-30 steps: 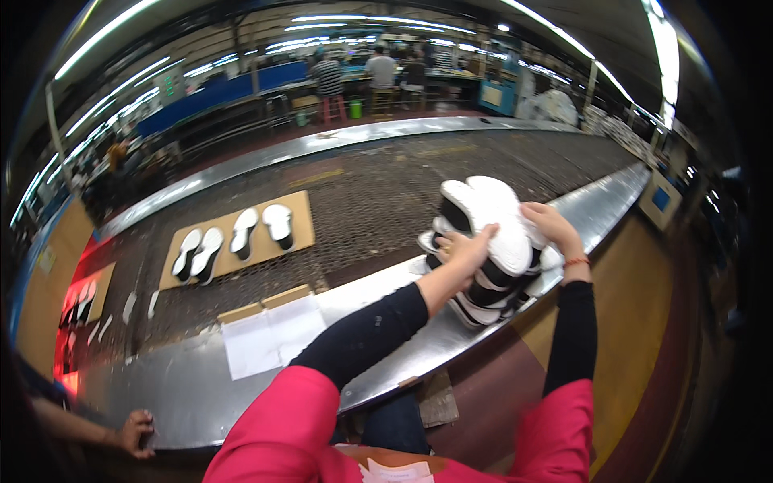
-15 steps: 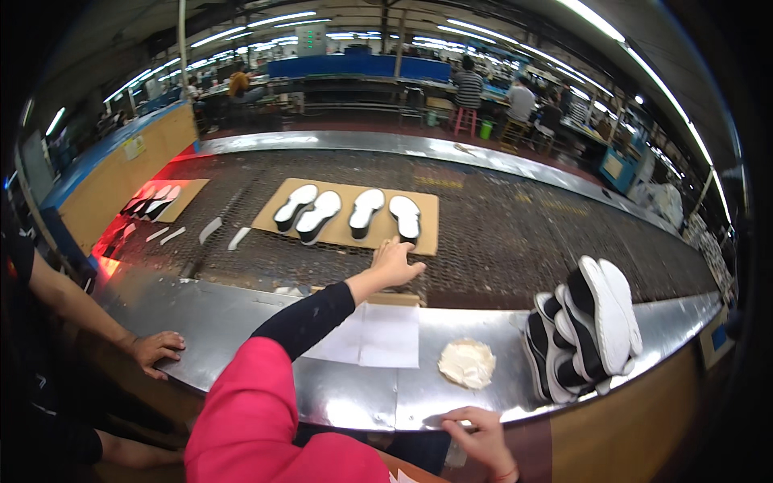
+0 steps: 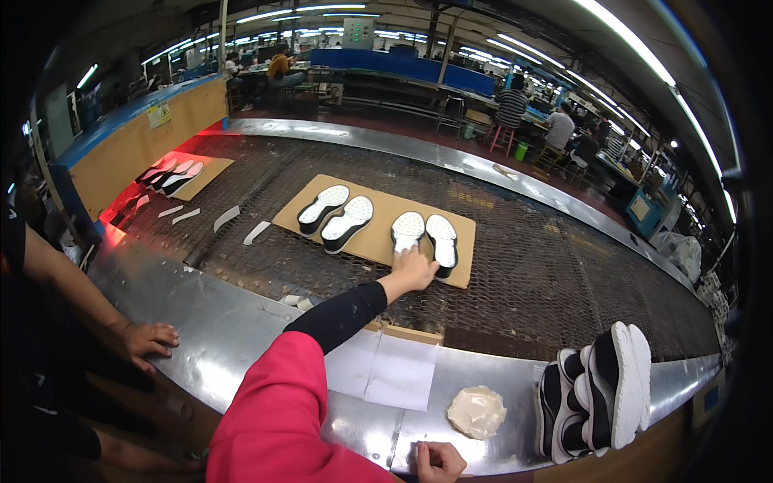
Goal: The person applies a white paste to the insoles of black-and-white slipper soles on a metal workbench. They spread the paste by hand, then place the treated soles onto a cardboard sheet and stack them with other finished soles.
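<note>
Four black-and-white shoe soles lie on a cardboard sheet (image 3: 366, 237) on the dark mesh belt. My left hand (image 3: 414, 271), at the end of the pink and black sleeve, has its fingers closed at the near end of the third shoe sole (image 3: 407, 226) from the left. Close beside its thumb is the rightmost shoe sole (image 3: 442, 239). My right hand (image 3: 441, 462) is curled into a fist at the lower edge, over the metal ledge; anything inside it is hidden. Nearest to it is a cream-coloured, crinkled round dish (image 3: 477, 411).
A pile of black-and-white soles (image 3: 596, 394) stands on the metal ledge (image 3: 515, 439) at right. White paper sheets (image 3: 400, 372) lie below my left forearm. Another person's hand (image 3: 150, 341) rests on the ledge at left. More soles (image 3: 179, 177) sit by the red-lit opening.
My view has shifted. My left hand has gone from beside the rightmost sole's near end to the third sole, which now sits closer to the rightmost. My right hand has curled tighter.
</note>
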`<state>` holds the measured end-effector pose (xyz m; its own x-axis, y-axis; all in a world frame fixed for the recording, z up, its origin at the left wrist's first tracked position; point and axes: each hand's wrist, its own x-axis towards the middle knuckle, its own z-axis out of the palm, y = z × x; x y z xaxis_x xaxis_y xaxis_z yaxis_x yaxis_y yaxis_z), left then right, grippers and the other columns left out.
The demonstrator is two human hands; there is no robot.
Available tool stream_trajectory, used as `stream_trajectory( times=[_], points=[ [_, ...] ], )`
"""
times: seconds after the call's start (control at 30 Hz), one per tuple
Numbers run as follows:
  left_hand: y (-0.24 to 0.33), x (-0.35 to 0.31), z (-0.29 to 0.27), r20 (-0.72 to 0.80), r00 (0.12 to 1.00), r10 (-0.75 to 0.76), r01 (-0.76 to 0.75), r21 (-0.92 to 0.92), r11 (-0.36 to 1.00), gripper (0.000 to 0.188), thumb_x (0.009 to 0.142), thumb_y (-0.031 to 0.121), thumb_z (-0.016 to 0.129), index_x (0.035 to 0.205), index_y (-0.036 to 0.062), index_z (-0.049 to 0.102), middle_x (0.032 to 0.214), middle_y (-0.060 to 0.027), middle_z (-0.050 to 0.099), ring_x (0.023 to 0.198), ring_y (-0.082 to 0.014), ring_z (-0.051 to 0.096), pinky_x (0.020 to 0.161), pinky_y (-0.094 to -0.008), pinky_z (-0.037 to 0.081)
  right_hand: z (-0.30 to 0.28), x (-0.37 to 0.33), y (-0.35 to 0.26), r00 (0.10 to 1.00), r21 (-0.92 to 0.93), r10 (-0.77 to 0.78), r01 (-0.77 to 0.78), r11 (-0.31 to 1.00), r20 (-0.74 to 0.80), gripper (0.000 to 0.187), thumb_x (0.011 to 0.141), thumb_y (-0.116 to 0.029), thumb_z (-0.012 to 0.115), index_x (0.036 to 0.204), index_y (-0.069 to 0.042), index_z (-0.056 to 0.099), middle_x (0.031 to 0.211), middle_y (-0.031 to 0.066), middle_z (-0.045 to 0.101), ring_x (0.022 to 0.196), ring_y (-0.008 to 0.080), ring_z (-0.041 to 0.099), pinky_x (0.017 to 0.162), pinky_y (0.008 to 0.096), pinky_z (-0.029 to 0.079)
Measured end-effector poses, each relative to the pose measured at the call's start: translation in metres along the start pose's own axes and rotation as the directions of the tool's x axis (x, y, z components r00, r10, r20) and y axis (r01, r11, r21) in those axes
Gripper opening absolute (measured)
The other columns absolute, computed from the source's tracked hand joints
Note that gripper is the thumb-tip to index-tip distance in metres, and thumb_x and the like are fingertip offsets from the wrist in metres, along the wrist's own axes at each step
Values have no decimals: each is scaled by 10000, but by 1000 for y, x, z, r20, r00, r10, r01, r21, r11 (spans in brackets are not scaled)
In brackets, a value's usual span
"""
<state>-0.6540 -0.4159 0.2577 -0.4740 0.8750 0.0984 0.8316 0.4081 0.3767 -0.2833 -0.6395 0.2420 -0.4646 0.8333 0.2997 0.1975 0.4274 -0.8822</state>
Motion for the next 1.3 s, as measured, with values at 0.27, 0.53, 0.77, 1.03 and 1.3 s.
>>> stream_trajectory(
  times=[0.27, 0.53, 0.77, 1.03, 1.3],
  points=[
    [-2, 64, -8, -54, 989, -136, 132, -70, 989, 493, 904, 442, 591, 996, -24, 722, 1054, -217, 689, 1012, -369, 664, 847, -476, 527, 6, -2, -1, 995, -180, -87, 75, 981, -56, 60, 879, -82, 714, 877, -33, 681, 640, 60, 639, 535, 126, 585, 506, 292, 469],
    [-26, 30, -36, -252, 965, -69, 22, -185, 983, 355, 870, 308, 642, 905, -35, 724, 912, -256, 696, 880, -410, 680, 786, -473, 543, 8, 3, 4, 994, -118, -22, 10, 993, -105, 79, 814, -63, 749, 799, -8, 694, 658, 70, 629, 524, 144, 580, 495, 257, 432],
    [0, -194, -161, -397, 871, 288, -386, -193, 902, 398, 865, 281, 627, 660, -58, 656, 640, -262, 589, 628, -413, 613, 624, -482, 489, -1, 8, -4, 997, -69, -46, 42, 997, -55, 62, 829, -37, 726, 839, 5, 682, 682, 66, 606, 522, 120, 538, 472, 255, 383],
    [2, -376, -108, -54, 998, 31, -43, -249, 968, 349, 884, 306, 656, 718, 3, 703, 769, -181, 606, 730, -363, 635, 643, -455, 507, 7, -21, -39, 954, 105, -196, 176, 979, 227, 675, 685, -223, 862, 1245, 0, 559, 1210, 186, 579, 1104, 301, 562, 953, 395, 437],
    [-18, -418, -138, 165, 971, 173, -134, -227, 965, 895, 693, 463, 827, 1458, 171, 462, 1536, -295, 226, 1405, -485, 264, 1066, -587, 316, 51, -29, -44, 960, -186, -217, 249, 950, 180, 833, 602, -302, 887, 1303, -29, 529, 1396, 283, 457, 1268, 410, 446, 1046, 499, 309]
  ],
)
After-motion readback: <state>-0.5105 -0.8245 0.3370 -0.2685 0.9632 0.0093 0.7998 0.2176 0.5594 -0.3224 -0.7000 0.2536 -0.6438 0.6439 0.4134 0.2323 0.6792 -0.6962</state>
